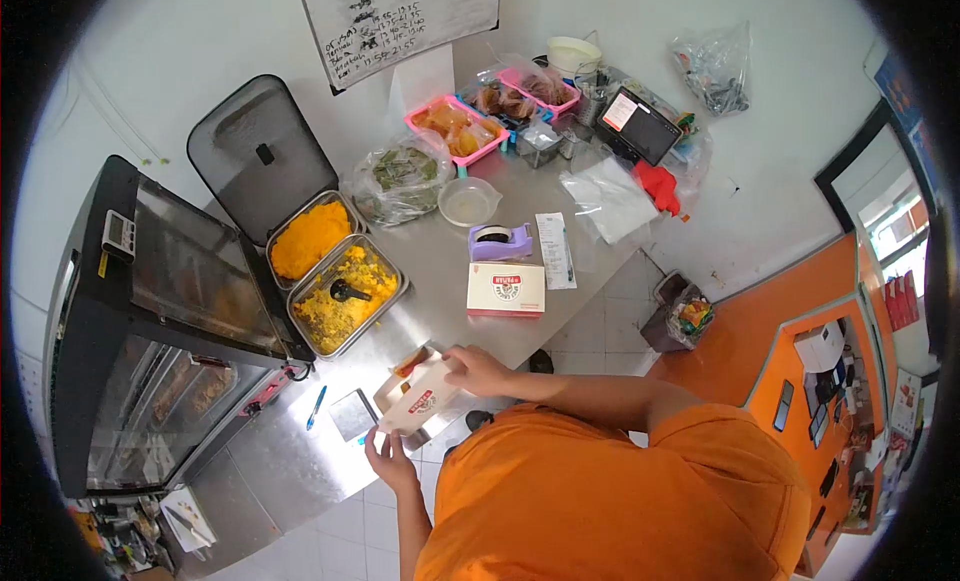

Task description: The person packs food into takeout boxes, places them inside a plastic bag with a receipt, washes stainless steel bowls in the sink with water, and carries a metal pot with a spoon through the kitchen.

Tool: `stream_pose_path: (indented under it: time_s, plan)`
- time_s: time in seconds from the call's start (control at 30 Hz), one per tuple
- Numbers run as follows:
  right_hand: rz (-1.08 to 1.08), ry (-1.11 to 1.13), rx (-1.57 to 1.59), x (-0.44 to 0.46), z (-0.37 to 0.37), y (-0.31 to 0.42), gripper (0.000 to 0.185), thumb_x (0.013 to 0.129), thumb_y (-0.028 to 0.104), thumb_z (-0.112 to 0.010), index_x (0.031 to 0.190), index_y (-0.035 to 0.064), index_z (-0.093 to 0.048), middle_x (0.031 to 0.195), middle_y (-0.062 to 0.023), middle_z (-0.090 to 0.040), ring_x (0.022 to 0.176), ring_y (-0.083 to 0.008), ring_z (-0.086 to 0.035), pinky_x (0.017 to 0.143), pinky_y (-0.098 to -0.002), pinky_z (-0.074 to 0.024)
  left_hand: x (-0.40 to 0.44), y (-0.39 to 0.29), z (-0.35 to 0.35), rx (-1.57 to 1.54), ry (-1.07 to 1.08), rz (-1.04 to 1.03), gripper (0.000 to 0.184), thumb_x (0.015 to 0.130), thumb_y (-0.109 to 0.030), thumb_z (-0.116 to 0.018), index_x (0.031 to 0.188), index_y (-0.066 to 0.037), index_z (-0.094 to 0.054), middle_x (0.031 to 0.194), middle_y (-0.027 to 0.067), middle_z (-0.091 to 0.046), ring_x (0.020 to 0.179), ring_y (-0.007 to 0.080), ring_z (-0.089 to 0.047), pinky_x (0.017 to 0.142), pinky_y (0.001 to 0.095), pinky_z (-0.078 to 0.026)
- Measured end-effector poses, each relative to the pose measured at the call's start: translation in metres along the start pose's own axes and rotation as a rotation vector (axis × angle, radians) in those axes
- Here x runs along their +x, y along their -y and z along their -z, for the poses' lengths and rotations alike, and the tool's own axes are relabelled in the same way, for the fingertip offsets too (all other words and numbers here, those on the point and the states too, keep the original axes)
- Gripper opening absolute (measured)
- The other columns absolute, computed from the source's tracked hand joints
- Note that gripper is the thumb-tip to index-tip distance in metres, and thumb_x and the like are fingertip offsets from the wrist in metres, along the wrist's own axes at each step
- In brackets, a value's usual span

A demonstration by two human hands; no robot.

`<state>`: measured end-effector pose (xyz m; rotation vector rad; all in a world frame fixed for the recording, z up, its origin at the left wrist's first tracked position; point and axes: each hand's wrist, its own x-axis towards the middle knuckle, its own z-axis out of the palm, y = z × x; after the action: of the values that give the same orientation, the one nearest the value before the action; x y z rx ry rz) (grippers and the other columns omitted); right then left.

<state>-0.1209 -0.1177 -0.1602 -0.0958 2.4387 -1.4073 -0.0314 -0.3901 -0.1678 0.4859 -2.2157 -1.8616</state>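
A white paper food box (pixel 402 409) with a red printed logo on its lid is between my two hands, over the steel counter's front edge. My right hand (pixel 480 370) grips the lid's right side, fingers closed on it. Fingers of my left hand (pixel 391 463) pinch the near left corner. The lid is partly raised, and a brownish piece of food (pixel 409 362) shows at the far side of the box; the rest inside is hidden. Just left of the box lies a small square pad or scale (pixel 352 417), with a blue pen (pixel 317 407) beyond it.
A closed box (pixel 506 292) and a purple tape dispenser (pixel 500 243) stand farther back beside a receipt (pixel 556 251). Steel pans of yellow food (pixel 345 303) sit next to a black heated cabinet (pixel 190 351). Pink baskets (pixel 457 128) and a tablet (pixel 640 128) line the back.
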Motion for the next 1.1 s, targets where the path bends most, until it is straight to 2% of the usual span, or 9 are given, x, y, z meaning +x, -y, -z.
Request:
stream_pose_path:
  time_s: [0.07,0.17,0.3,0.57,0.67,0.77,0.87,1.03,1.1]
  plan:
    - [-0.145,0.128,0.160,0.016,0.007,0.012,0.048,0.094,0.020,-0.062,0.140,0.0097,-0.053,0.138,-0.0205,-0.054,0.124,-0.0327,-0.057,0.102,-0.0418,-0.0478,0.020,-0.003,-0.007,-0.181,0.074,0.155,0.046,0.097,0.003,-0.060,0.140,-0.003,-0.048,0.136,0.0213,-0.055,0.118,0.0270,-0.059,0.101,0.0381,-0.051]
    - [0.184,-0.011,0.527,0.028,-0.022,-0.022,0.049,0.096,0.024,-0.058,0.142,0.0082,-0.051,0.134,-0.0221,-0.060,0.118,-0.0330,-0.062,0.102,-0.0396,-0.0482,0.028,-0.027,-0.010,-0.348,0.187,0.274,0.048,0.097,0.001,-0.060,0.143,-0.006,-0.046,0.125,0.0197,-0.062,0.115,0.0241,-0.060,0.100,0.0358,-0.049]
    - [-0.065,-0.068,0.335,0.018,-0.012,-0.009,0.041,0.098,0.029,-0.060,0.132,0.0055,-0.057,0.116,-0.0191,-0.070,0.104,-0.0342,-0.068,0.094,-0.0405,-0.0511,0.040,0.011,-0.006,-0.460,0.167,0.443,0.039,0.099,-0.005,-0.060,0.137,-0.006,-0.049,0.119,0.0166,-0.065,0.110,0.0210,-0.062,0.096,0.0349,-0.051]
    - [0.001,-0.263,-0.130,0.034,-0.038,-0.038,0.052,0.095,0.045,-0.065,0.074,-0.0022,-0.069,0.070,-0.0218,-0.066,0.076,-0.0391,-0.068,0.076,-0.0490,-0.0510,0.038,0.021,-0.025,0.588,0.044,-0.142,0.039,0.098,-0.027,-0.062,0.085,0.008,-0.072,0.068,0.0207,-0.068,0.058,0.0276,-0.063,0.060,0.0401,-0.050]
    - [-0.115,-0.084,-0.102,0.038,-0.024,-0.027,0.039,0.094,0.037,-0.066,0.091,-0.0013,-0.070,0.088,-0.0212,-0.069,0.088,-0.0387,-0.068,0.080,-0.0495,-0.0512,0.053,-0.001,-0.019,0.747,0.295,0.136,0.030,0.095,-0.019,-0.061,0.104,0.009,-0.072,0.089,0.0253,-0.072,0.080,0.0347,-0.070,0.076,0.0416,-0.054]
    - [0.396,-0.557,-0.085,0.046,-0.038,-0.018,0.021,0.093,0.020,-0.065,0.102,0.0011,-0.067,0.114,-0.0208,-0.065,0.100,-0.0388,-0.064,0.084,-0.0510,-0.0495,0.057,0.003,-0.030,0.686,0.023,-0.547,0.039,0.088,-0.010,-0.062,0.122,0.010,-0.065,0.116,0.0316,-0.067,0.110,0.0434,-0.065,0.098,0.0451,-0.051]
    - [0.521,-0.401,-0.183,0.059,-0.047,-0.012,0.024,0.088,0.011,-0.064,0.110,0.0025,-0.063,0.122,-0.0179,-0.060,0.107,-0.0378,-0.060,0.088,-0.0497,-0.0504,0.086,0.026,-0.040,0.715,0.384,-0.486,0.055,0.082,-0.004,-0.062,0.134,0.011,-0.056,0.132,0.0342,-0.058,0.129,0.0479,-0.053,0.113,0.0478,-0.041]
    - [0.479,-0.369,-0.365,0.061,-0.052,-0.006,0.014,0.088,0.014,-0.062,0.096,0.0029,-0.064,0.097,-0.0125,-0.059,0.101,-0.0313,-0.057,0.086,-0.0452,-0.0509,0.073,0.018,-0.071,0.594,0.068,-0.389,0.020,0.099,-0.012,-0.054,0.099,0.006,-0.062,0.102,0.0280,-0.061,0.098,0.0482,-0.057,0.094,0.0553,-0.046]
    - [0.662,-0.379,-0.693,0.067,-0.055,-0.017,0.016,0.092,0.019,-0.057,0.088,0.0062,-0.065,0.091,-0.0099,-0.060,0.099,-0.0287,-0.056,0.084,-0.0426,-0.0510,0.072,0.008,-0.071,0.632,0.042,-0.478,0.023,0.101,-0.014,-0.053,0.104,0.008,-0.059,0.107,0.0298,-0.059,0.106,0.0509,-0.053,0.105,0.0581,-0.040]
